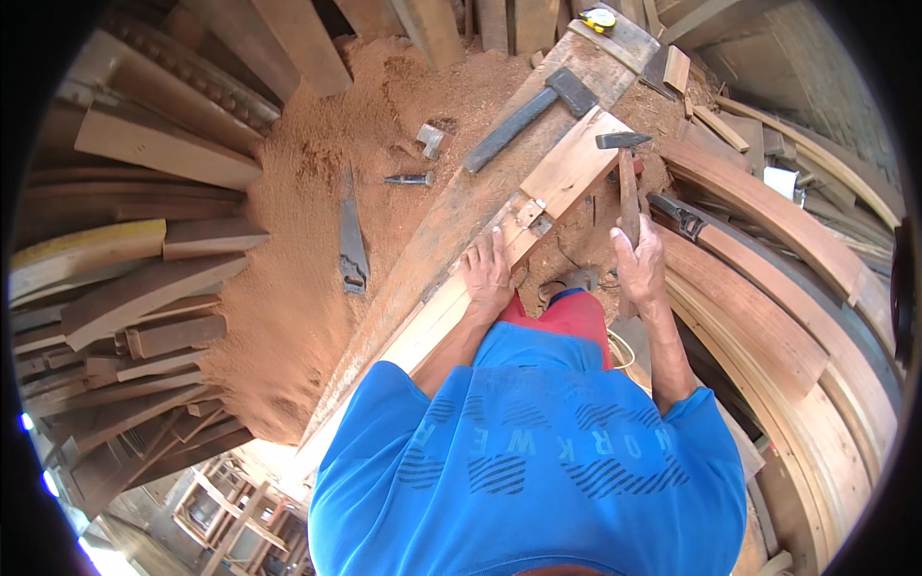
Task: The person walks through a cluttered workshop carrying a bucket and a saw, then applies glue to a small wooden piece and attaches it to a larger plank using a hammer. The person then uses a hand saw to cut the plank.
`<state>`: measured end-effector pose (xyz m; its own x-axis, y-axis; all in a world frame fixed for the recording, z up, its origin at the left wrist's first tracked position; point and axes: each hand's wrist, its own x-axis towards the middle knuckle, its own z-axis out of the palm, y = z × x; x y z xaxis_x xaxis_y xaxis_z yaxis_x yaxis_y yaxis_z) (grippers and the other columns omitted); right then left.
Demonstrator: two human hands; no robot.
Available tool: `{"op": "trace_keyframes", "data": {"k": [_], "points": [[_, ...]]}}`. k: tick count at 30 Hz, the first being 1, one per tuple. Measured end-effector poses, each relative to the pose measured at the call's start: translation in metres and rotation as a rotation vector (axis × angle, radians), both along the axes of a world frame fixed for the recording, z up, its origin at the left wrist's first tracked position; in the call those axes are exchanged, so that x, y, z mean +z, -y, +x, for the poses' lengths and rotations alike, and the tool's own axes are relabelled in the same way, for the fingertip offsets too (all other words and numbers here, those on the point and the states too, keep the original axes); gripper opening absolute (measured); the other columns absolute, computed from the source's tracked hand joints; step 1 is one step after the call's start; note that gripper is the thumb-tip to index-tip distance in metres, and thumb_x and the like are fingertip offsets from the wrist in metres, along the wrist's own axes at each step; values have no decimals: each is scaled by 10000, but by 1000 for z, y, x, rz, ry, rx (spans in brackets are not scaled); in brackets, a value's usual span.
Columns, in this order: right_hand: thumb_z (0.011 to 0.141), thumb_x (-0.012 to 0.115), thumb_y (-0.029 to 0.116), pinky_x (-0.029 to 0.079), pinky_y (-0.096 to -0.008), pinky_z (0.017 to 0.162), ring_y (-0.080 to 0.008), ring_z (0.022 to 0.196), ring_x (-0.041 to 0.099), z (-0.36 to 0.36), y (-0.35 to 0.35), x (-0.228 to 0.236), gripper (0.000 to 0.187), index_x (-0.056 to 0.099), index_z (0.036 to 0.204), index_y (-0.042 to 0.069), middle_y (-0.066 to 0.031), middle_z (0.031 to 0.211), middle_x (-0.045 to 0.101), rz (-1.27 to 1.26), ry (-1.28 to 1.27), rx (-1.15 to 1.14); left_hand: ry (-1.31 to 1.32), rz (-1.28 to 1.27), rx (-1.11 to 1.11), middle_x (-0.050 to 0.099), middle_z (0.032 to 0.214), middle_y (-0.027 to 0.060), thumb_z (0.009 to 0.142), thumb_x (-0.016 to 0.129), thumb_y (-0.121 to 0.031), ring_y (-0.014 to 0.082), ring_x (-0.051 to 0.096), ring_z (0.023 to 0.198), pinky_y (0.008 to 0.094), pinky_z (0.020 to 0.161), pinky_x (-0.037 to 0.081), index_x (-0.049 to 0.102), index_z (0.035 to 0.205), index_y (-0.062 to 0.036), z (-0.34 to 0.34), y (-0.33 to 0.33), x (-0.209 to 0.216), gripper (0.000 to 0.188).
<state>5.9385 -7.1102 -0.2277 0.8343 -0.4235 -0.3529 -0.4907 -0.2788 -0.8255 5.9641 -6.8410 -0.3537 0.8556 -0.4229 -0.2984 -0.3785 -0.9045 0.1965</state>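
Observation:
My left hand [488,276] lies on a long pale wooden beam [574,165], fingers stretched along its top. Just beyond the fingertips, a small wooden piece with a metal-looking part [531,215] sits at the beam; its exact kind is unclear. In my right hand [640,265] is a hammer [628,187], gripped by its wooden handle. The dark hammer head is raised near the beam's far end, to its right. Along the beam's left side runs a worn plank bench [451,216], with a larger dark-headed hammer [523,123] lying on it.
A yellow tape measure [597,19] rests at the bench's far end. On the sawdust to the left lie a handsaw [351,240], a short dark tool [410,180] and a grey block [431,140]. Stacked boards [144,245] line the left; curved timbers [759,307] fill the right.

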Motion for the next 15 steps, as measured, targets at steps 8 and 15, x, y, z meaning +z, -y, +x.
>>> {"op": "trace_keyframes", "data": {"k": [8,15], "points": [[961,600,166,521,-443,807,-400,902,658,29,-34,27,407,526,1318,-14,-213,1033,671,-132,-241,466,-5,-149,17,461,1382,231,681,840,-215,412,473,1201,528,1037,380,315,1553,-43,6,-13,-9,1032],[989,547,178,527,-530,848,-487,1018,652,37,-74,24,548,402,1507,73,-294,1194,645,-406,290,501,57,-181,24,447,1397,249,818,645,-121,411,469,1196,554,1026,369,380,1520,-25,3,-16,-8,756]]}}
